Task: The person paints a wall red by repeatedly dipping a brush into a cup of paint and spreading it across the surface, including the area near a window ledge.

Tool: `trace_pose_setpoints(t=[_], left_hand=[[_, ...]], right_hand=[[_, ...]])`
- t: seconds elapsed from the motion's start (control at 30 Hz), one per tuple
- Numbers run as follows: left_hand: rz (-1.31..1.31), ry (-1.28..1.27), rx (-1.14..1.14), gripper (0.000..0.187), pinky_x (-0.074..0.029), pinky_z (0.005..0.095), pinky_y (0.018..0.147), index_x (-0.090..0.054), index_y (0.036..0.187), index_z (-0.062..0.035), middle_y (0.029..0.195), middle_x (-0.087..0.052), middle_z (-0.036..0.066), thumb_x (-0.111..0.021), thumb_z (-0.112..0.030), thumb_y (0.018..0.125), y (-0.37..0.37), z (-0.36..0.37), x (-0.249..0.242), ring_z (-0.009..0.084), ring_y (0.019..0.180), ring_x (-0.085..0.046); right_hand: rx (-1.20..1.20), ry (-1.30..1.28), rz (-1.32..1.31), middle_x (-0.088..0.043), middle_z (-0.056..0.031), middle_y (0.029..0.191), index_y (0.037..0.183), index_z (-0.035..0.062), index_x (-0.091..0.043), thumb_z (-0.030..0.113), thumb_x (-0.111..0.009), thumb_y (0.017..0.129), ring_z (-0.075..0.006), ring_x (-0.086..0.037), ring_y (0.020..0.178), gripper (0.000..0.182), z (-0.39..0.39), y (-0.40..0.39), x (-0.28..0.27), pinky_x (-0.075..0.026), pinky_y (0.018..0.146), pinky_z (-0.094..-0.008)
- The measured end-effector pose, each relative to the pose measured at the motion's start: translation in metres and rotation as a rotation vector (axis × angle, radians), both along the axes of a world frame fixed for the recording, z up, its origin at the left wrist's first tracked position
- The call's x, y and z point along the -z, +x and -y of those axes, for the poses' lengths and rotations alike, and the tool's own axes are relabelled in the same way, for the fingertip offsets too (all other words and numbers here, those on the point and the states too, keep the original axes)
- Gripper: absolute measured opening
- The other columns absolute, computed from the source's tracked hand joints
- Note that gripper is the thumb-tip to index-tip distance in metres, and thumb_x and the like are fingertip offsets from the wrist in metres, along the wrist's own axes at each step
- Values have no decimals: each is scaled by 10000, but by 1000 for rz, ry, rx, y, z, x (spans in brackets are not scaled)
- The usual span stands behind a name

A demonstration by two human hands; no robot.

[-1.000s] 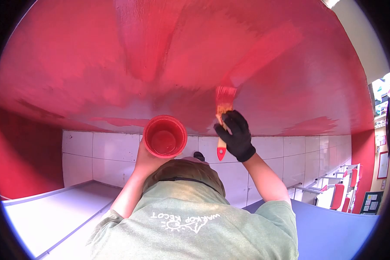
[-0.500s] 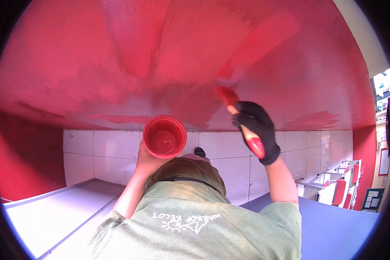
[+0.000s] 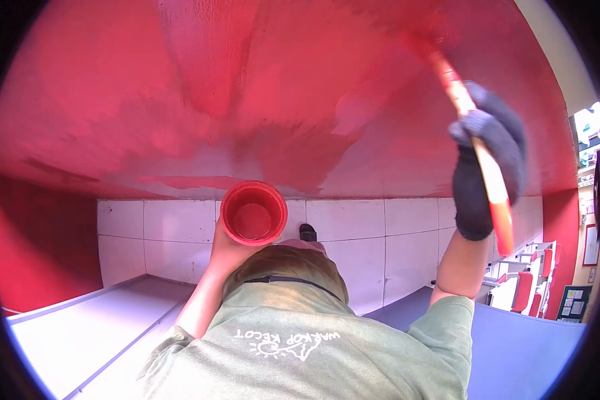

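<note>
My bare left hand (image 3: 231,244) is wrapped round a red cup (image 3: 254,233) near my waist, with red paint at its bottom. In my right hand (image 3: 490,163), which wears a black glove, is a paintbrush (image 3: 490,175) with a pale wooden handle and a red end. Its bristles are smeared by motion and lie against or close to the upper right of the red wall (image 3: 280,100). Darker and lighter streaks of red cover that wall unevenly.
A white tiled floor (image 3: 353,220) runs along the wall's foot. Behind me stand a pale table (image 3: 113,320) on the left and a grey-blue surface (image 3: 513,353) on the right. Red and white chairs (image 3: 523,290) line the far right.
My right hand has swept up and to the right with the paintbrush, from mid wall to the upper right. My left hand and the cup have barely moved.
</note>
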State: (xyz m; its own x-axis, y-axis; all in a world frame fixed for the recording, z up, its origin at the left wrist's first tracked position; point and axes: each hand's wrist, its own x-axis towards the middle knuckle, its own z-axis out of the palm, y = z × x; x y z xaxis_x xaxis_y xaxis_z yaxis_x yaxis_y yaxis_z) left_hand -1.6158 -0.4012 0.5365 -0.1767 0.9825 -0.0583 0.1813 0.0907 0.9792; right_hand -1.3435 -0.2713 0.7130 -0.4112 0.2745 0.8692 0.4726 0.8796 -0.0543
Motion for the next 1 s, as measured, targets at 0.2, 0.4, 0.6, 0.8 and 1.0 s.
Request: trace_pose_setpoints(t=[0.2,0.4,0.6,0.8,1.0], left_hand=[[35,-14,2,736,-473,344,893,-502,1197,-75,1154,-588,80,-878,-172,571,-2,1,1,198,1069,-565],[59,-4,2,752,-466,346,907,-489,1211,-81,1175,-573,80,-877,-173,572,-4,1,3,199,1091,-551],[53,-7,-21,744,-468,349,907,-496,1204,-81,1170,-577,79,-876,-178,573,-4,2,0,200,1086,-555],[51,14,-15,741,-468,347,906,-503,1199,-82,1167,-579,77,-877,-184,568,-5,4,2,199,1087,-555],[61,-9,-14,818,-459,357,893,-457,1209,-81,1157,-554,67,-886,-73,511,-3,4,4,198,1071,-536]], right_hand=[[135,291,112,-594,-153,1065,913,47,-649,-76,-694,653,-328,-602,974,291,-4,-12,11,-520,835,-411],[114,125,266,-558,-119,1079,901,126,-647,57,-695,619,-341,-569,968,295,-4,-29,93,-500,811,-447],[104,-8,396,-532,-128,1075,910,100,-585,88,-628,644,-327,-540,1013,270,4,-36,160,-486,862,-457],[-5,-254,407,-547,-125,1063,937,102,-620,93,-636,684,-333,-536,1033,253,29,-33,194,-479,870,-449],[4,-475,147,-584,-130,1023,963,66,-638,-1,-633,716,-329,-588,928,257,10,-35,119,-489,837,-389]])
